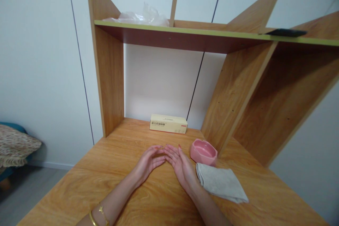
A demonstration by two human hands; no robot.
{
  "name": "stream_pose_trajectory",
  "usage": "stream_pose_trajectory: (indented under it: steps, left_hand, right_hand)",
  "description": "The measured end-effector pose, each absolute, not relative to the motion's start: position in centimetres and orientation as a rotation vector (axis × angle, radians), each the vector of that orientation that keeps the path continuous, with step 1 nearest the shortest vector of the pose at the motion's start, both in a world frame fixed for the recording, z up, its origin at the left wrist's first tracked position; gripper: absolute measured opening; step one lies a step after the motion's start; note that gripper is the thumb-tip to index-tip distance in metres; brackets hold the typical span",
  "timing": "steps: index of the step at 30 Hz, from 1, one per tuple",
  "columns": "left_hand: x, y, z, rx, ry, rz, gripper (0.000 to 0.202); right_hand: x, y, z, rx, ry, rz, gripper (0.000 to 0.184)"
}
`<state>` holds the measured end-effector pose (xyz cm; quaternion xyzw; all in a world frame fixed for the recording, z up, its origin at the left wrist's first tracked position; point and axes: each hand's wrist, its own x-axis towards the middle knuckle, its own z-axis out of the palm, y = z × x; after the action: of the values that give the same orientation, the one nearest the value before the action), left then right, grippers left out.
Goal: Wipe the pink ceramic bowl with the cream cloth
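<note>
My left hand [148,163] is over the middle of the wooden desk [148,204], fingers stretched out and slightly apart, holding nothing. Close against its fingertips, my right hand [181,166] lies palm up with its fingers extended, holding nothing as well. Just right of that hand sits a pink angular bowl [203,152]. In front of the bowl lies a folded grey cloth [221,183], near my right wrist. Beyond both hands, a long cream box [168,124] with dark printing stands at the back of the desk.
A wooden shelf unit [111,77] rises from the desk's back, with upright panels at left and right. On its upper board [201,34] rest a clear plastic bag [140,17] and a flat black object [287,33]. A patterned fabric [18,144] shows at far left.
</note>
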<state>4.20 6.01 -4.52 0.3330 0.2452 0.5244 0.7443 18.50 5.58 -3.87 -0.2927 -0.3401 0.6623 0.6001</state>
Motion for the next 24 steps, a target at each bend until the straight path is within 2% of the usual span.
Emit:
stream_pose_trajectory:
  steps: [24]
  left_hand:
    - [4.23,5.85,-4.34,0.736,0.531,1.145,0.022]
  right_hand:
    - [18.53,5.60,-3.91,-0.669,-0.800,1.524,0.037]
